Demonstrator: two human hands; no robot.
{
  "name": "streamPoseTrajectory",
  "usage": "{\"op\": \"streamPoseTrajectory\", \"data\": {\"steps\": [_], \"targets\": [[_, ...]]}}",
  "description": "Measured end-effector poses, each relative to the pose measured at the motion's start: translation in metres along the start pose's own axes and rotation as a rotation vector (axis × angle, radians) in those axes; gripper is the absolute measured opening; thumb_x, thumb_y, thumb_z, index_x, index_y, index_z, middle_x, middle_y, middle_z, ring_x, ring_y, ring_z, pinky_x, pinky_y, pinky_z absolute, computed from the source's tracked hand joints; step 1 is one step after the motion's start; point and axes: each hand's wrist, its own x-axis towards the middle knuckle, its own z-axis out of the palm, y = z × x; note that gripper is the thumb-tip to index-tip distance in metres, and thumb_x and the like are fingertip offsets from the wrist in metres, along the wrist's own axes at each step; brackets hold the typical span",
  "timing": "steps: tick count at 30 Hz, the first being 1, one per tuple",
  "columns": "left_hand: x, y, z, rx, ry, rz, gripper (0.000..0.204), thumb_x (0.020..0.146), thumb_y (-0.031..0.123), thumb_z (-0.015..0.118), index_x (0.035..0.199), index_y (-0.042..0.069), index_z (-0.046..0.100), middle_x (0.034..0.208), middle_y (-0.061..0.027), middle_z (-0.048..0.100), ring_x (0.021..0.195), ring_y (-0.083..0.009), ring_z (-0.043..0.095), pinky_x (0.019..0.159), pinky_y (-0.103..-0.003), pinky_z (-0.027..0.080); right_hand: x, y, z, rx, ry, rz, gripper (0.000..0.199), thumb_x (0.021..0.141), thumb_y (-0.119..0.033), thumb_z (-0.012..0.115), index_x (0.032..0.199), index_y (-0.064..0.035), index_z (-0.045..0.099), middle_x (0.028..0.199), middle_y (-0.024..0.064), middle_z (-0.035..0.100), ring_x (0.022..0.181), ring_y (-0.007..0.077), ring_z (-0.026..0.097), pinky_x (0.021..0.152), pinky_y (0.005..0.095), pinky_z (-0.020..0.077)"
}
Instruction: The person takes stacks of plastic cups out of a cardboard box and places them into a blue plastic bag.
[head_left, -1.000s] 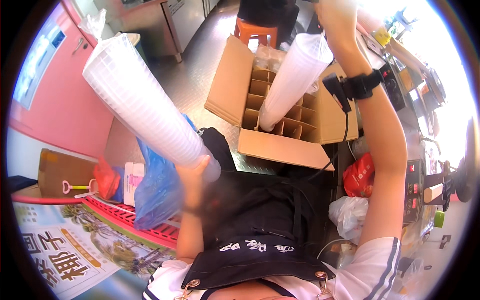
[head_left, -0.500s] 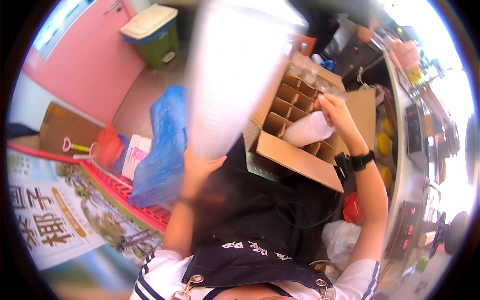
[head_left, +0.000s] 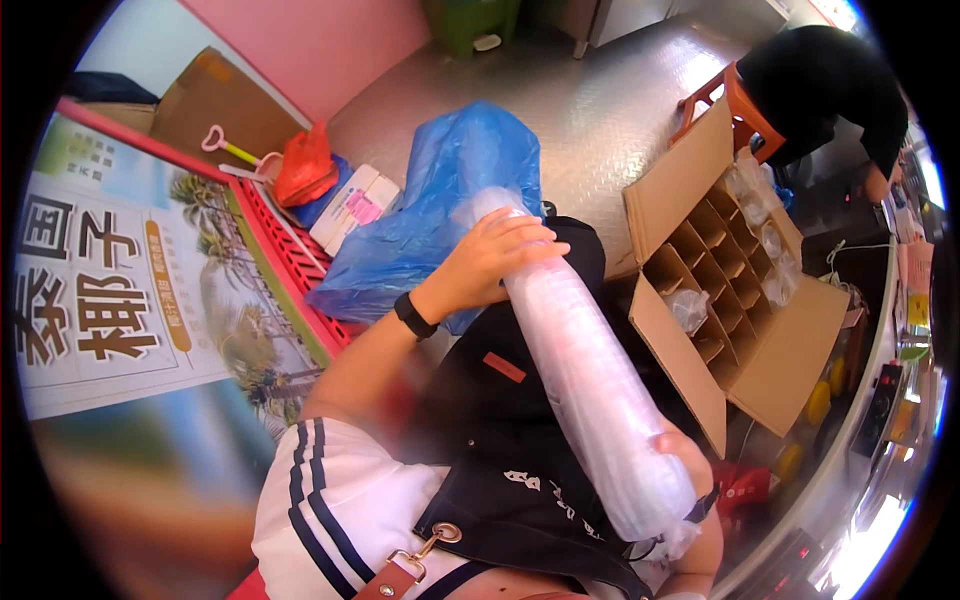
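Observation:
A long stack of nested whitish cups (head_left: 590, 370), wrapped in a clear plastic sleeve, lies slantwise in front of my dark apron. Around its far, narrower end my left hand (head_left: 495, 255) is closed, with the fingers over the top. My right hand (head_left: 688, 458) grips the near end from its right side; most of those fingers are hidden behind the stack. To the right stands an open cardboard box (head_left: 680, 365) with a grid of dividers. One near cell holds a bunched clear plastic sleeve (head_left: 688, 308), and several more clear sleeves (head_left: 775, 262) stand along its far right side.
A blue plastic bag (head_left: 470, 150) lies just beyond my left hand. On the left are a red basket (head_left: 285, 235), a white box (head_left: 355, 208) and a printed poster board (head_left: 130, 290). A person in black (head_left: 825, 90) is by an orange stool (head_left: 745, 110). A counter edge (head_left: 850, 450) runs along the right.
The long cup stack has come down from its raised position in my left hand. My right hand has left the box and now holds the stack's near end. The view has swung.

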Motion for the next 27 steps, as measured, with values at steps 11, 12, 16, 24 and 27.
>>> {"op": "streamPoseTrajectory", "data": {"steps": [11,12,16,24,27], "targets": [[-0.197,-0.096,0.035,0.602,-0.609,-0.568,0.122,0.04,0.028,0.085,0.144,0.026,0.02,0.141,-0.008,0.032,0.137,-0.032,0.018,0.106,-0.062,0.006,0.048,0.0,-0.02,-0.147,-0.096,0.257,0.084,0.075,-0.024,0.064,0.142,-0.0032,0.018,0.143,0.011,0.025,0.133,0.0199,0.024,0.109,0.0315,0.0198],[-0.204,-0.103,0.043,0.639,-0.598,-0.567,0.091,0.053,0.023,0.08,0.134,0.026,0.04,0.137,-0.0058,0.037,0.135,-0.0303,0.021,0.108,-0.06,0.003,0.052,-0.008,-0.009,-0.149,-0.095,0.262,0.084,0.075,-0.024,0.064,0.142,-0.0032,0.018,0.143,0.011,0.025,0.133,0.0199,0.024,0.109,0.0315,0.0198],[-0.217,-0.139,0.064,0.723,-0.661,-0.546,0.039,0.073,0.018,0.063,0.112,0.02,0.059,0.119,-0.0117,0.055,0.118,-0.0297,0.046,0.104,-0.053,0.026,0.067,-0.02,0.018,-0.281,-0.133,0.397,0.087,0.077,-0.026,0.063,0.144,-0.0029,0.013,0.146,0.0108,0.021,0.135,0.0193,0.02,0.109,0.0319,0.0177],[-0.059,-0.104,-0.013,0.219,0.152,-0.905,0.021,0.084,0.018,0.055,0.099,0.004,0.061,0.067,-0.0224,0.058,0.067,-0.0381,0.059,0.057,-0.045,0.044,0.168,0.006,0.013,-0.396,-0.147,0.218,0.089,0.077,-0.022,0.064,0.145,-0.0027,0.009,0.148,0.0119,0.019,0.136,0.02,0.018,0.11,0.0323,0.0169],[-0.028,-0.073,-0.039,0.072,0.23,-0.899,0.025,0.085,0.019,0.055,0.102,0.002,0.062,0.063,-0.0221,0.057,0.062,-0.0332,0.06,0.054,-0.04,0.043,0.219,0.011,0.021,-0.438,-0.167,0.063,0.088,0.077,-0.019,0.064,0.145,-0.0027,0.01,0.147,0.0121,0.02,0.135,0.0207,0.022,0.108,0.0332,0.0231]]}}
